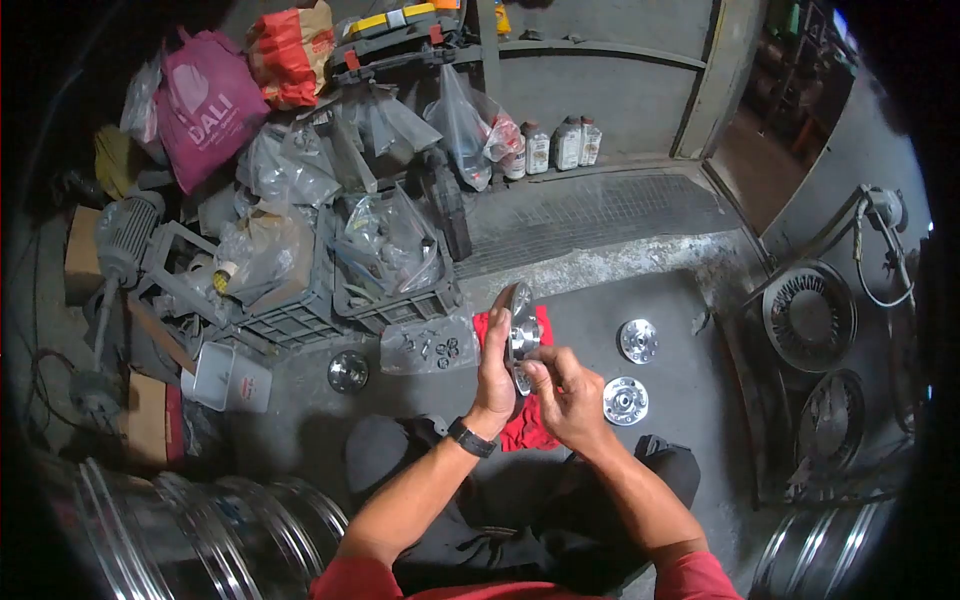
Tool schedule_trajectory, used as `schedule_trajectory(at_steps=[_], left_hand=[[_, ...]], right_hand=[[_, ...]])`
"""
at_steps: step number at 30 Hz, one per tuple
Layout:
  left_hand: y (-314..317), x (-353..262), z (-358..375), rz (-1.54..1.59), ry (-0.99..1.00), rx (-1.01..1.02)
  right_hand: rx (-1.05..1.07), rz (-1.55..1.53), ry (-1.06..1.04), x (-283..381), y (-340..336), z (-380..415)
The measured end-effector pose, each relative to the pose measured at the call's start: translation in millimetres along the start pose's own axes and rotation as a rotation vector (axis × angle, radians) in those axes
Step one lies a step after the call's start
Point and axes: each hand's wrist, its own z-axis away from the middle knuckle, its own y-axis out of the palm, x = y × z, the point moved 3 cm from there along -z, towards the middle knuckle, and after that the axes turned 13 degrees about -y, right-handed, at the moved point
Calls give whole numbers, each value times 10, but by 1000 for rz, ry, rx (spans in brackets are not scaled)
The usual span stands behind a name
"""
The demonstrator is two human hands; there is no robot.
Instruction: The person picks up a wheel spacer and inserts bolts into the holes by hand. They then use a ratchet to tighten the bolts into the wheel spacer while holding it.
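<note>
My left hand (493, 365), with a dark watch on the wrist, grips a shiny metal wheel hub (523, 335) held on edge above the red cloth (530, 432). Against the lower part of the hub, my right hand (568, 395) has its fingers pinched together; whatever sits between them is hidden. Two more round silver flanges, an upper flange (638, 341) and a lower flange (625, 401), lie on the floor to the right. Left of the cloth, small metal parts (440, 350) rest on a clear plastic sheet (400, 358), and another round metal piece (348, 371) lies beyond it.
Grey crates (395, 305) with plastic bags stand at the back left, near a white bucket (228, 378). Several bottles (567, 145) line the back wall. Wheel rims (210, 515) are at the lower left, and a mesh-patterned wheel (810, 315) leans at right.
</note>
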Motion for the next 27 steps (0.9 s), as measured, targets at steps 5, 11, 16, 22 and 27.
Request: schedule_trajectory(at_steps=[5, 11, 16, 22, 27], left_hand=[[115, -129, 85, 365, -348, 244], [115, -387, 64, 659, -374, 321], [0, -339, -65, 780, -336, 348], [142, -446, 61, 710, -337, 420], [215, -382, 104, 484, -395, 197]], right_hand=[[16, 70, -245, 130, -172, -160], [-201, 56, -175, -20, -377, -161], [-178, 70, -236, 26, -360, -173], [-151, 65, -259, 46, -291, -187], [-14, 70, -308, 89, -212, -218]])
